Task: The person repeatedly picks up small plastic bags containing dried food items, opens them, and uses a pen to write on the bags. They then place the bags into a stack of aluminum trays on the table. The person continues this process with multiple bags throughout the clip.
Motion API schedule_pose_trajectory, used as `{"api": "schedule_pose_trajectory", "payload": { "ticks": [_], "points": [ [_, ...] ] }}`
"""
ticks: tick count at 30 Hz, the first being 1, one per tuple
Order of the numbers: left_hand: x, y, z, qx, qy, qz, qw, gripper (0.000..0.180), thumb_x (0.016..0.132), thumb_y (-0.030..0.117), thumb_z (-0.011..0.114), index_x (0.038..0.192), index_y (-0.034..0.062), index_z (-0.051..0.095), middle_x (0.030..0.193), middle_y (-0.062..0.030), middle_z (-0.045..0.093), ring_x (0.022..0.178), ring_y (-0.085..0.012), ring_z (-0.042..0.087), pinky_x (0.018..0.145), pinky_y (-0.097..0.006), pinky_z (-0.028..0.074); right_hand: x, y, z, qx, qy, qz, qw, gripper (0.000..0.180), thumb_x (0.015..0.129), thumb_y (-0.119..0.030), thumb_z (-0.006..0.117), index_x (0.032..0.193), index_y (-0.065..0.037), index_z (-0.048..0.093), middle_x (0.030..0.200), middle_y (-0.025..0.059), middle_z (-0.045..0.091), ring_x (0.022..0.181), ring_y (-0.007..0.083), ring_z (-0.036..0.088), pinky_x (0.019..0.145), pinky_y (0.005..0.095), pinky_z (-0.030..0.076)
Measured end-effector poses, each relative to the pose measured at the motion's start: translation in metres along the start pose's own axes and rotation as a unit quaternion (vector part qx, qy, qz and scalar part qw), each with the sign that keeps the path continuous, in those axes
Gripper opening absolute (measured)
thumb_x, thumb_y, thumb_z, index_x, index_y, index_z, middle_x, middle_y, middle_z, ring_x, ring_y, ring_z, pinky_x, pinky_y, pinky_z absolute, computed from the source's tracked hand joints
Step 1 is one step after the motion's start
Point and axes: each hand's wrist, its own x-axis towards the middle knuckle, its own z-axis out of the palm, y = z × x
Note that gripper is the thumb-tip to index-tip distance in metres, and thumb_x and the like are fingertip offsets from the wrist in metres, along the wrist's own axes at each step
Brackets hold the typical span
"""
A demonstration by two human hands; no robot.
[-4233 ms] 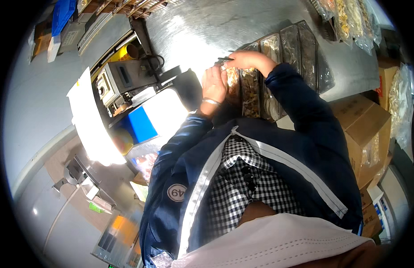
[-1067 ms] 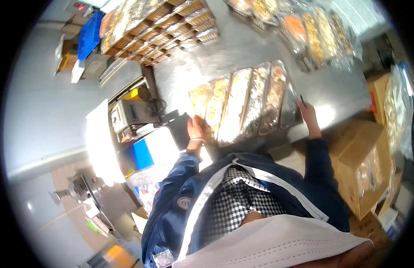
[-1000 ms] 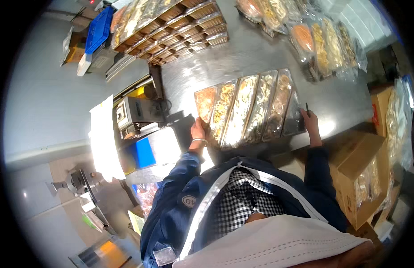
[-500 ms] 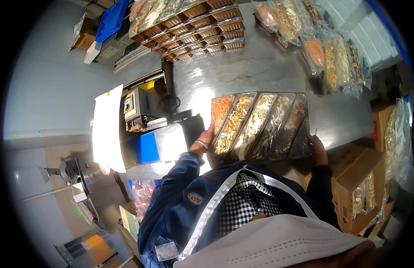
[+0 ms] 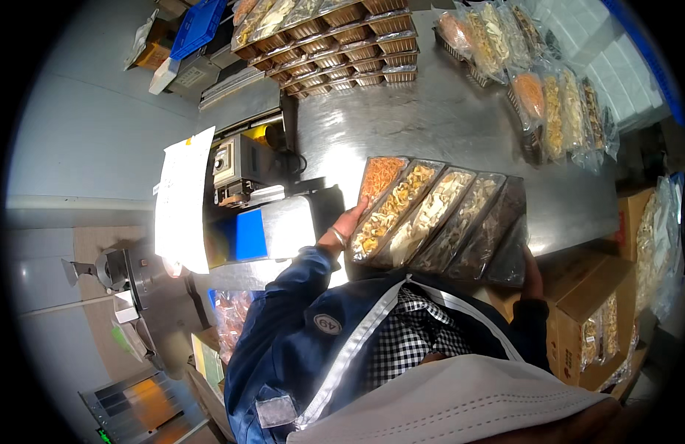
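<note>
My left hand [image 5: 348,224] grips the left side of a dark plastic compartment tray [image 5: 510,255], thumb near the top edge. At the tray's near right corner my right hand [image 5: 532,275] holds the edge, its fingers mostly hidden. Slanted compartments hold orange strands [image 5: 382,177], yellow-brown dried pieces [image 5: 402,209], pale dried slices [image 5: 431,214] and greyish pieces [image 5: 468,214]. Farther right the contents look dark, and the last compartment appears to hold nothing. The tray is close to my body, by the near edge of the steel table [image 5: 342,122].
Stacked filled trays [image 5: 335,48] stand at the far left of the table. Bagged trays [image 5: 549,111] lie at the far right. A grey machine [image 5: 243,163] and a white sheet [image 5: 183,200] are on the left. An open carton [image 5: 590,311] with bags stands at the right.
The tray has turned slightly clockwise, its right end coming nearer to me. My right hand has moved toward my body with it, and my left hand still grips the left side.
</note>
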Motion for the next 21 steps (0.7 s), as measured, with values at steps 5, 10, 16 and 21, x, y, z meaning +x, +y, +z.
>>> {"api": "schedule_pose_trajectory", "payload": {
  "ticks": [5,10,16,21],
  "points": [
    [-0.042,0.054,0.024,-0.031,-0.037,0.162,0.986,0.058,0.101,0.049,0.049,0.125,-0.0027,0.061,0.11,-0.0118,0.069,0.096,-0.0169,0.067,0.083,-0.031,0.053,-0.044,-0.045,0.029,-0.005,0.031,-0.126,0.992,0.049,0.097,-0.034,0.059,0.135,-0.002,0.054,0.125,0.0072,0.061,0.113,0.0184,0.058,0.097,0.033,0.046],
    [-0.129,0.212,0.034,-0.091,-0.053,0.282,0.954,0.057,0.1,0.044,0.052,0.135,-0.0006,0.052,0.122,-0.0126,0.065,0.101,-0.0201,0.067,0.085,-0.034,0.056,-0.009,-0.14,0.099,-0.069,-0.052,-0.384,0.919,0.049,0.103,-0.037,0.047,0.138,-0.003,0.049,0.129,0.0109,0.059,0.113,0.0207,0.06,0.097,0.0334,0.049],
    [-0.157,0.429,-0.068,0.006,0.031,0.435,0.9,0.061,0.095,0.051,0.059,0.134,0.0045,0.055,0.119,-0.0108,0.067,0.1,-0.0203,0.068,0.085,-0.034,0.056,0.072,-0.305,0.348,-0.001,-0.255,-0.33,0.909,0.042,0.099,-0.04,0.053,0.12,-0.005,0.062,0.106,0.007,0.068,0.084,0.0147,0.065,0.076,0.0285,0.055],
    [-0.152,0.534,-0.155,0.017,0.045,0.485,0.873,0.054,0.092,0.042,0.067,0.126,0.0012,0.058,0.114,-0.0123,0.068,0.097,-0.0214,0.069,0.084,-0.034,0.057,0.146,-0.364,0.5,0.028,-0.315,-0.279,0.907,0.039,0.097,-0.04,0.058,0.115,-0.006,0.065,0.1,0.0054,0.07,0.078,0.0145,0.066,0.072,0.0287,0.055]
  ]
}}
